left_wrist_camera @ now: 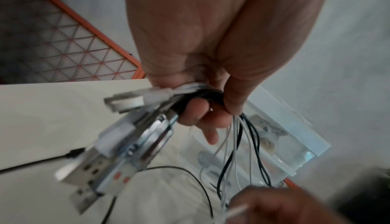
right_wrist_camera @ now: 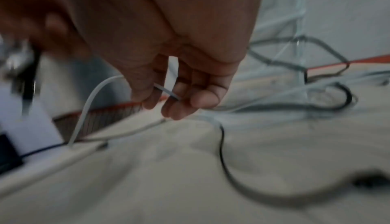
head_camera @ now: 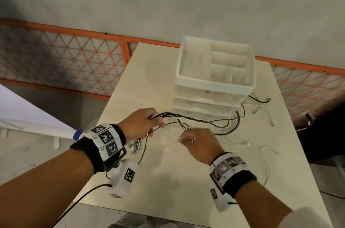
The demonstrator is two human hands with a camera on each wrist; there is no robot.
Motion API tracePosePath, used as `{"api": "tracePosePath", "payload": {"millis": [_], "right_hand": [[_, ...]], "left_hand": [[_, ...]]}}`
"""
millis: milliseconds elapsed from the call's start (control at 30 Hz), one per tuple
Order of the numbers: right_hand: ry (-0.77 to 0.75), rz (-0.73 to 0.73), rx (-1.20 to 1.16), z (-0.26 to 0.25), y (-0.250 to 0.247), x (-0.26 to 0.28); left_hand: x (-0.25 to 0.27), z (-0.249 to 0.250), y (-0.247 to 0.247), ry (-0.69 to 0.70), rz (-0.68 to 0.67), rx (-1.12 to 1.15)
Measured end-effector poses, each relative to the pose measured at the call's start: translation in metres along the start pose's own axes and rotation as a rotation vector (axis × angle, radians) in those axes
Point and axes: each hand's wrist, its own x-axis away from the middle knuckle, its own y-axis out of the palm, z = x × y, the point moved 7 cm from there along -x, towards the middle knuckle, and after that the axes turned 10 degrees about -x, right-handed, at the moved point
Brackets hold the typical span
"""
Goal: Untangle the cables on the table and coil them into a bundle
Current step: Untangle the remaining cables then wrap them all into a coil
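My left hand (head_camera: pixel 143 125) is held above the table (head_camera: pixel 168 171) and grips a bunch of black and white cables (head_camera: pixel 188 116) near their plug ends. In the left wrist view the fingers (left_wrist_camera: pixel 200 112) curl round the bunch, and several USB plugs (left_wrist_camera: pixel 118 154) hang from it. The cables trail right to a loose tangle (head_camera: pixel 231 121) beside the drawer unit. My right hand (head_camera: pixel 197 143) pinches a thin white cable (right_wrist_camera: pixel 88 109) between thumb and fingers just above the tabletop. A black cable (right_wrist_camera: pixel 221 152) loops on the table under it.
A white plastic drawer unit (head_camera: pixel 214 82) with an open divided tray on top stands at the back of the table. Loose white cables (head_camera: pixel 265 164) lie at the right edge. An orange mesh fence (head_camera: pixel 74 59) runs behind. A dark object (head_camera: pixel 326 130) sits right of the table.
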Motion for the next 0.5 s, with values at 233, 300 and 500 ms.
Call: {"api": "tracePosePath", "payload": {"millis": [233, 300, 500], "right_hand": [[-0.124, 0.534, -0.274, -0.052, -0.151, 0.018], [-0.091, 0.629, -0.332, -0.043, -0.169, 0.023], [0.052, 0.665, -0.355, -0.004, -0.172, 0.032]], "left_hand": [[-0.008, 0.021, 0.021, 0.070, -0.102, 0.128], [-0.011, 0.021, 0.019, 0.053, -0.084, 0.150], [-0.014, 0.030, 0.017, 0.044, -0.069, 0.287]]}}
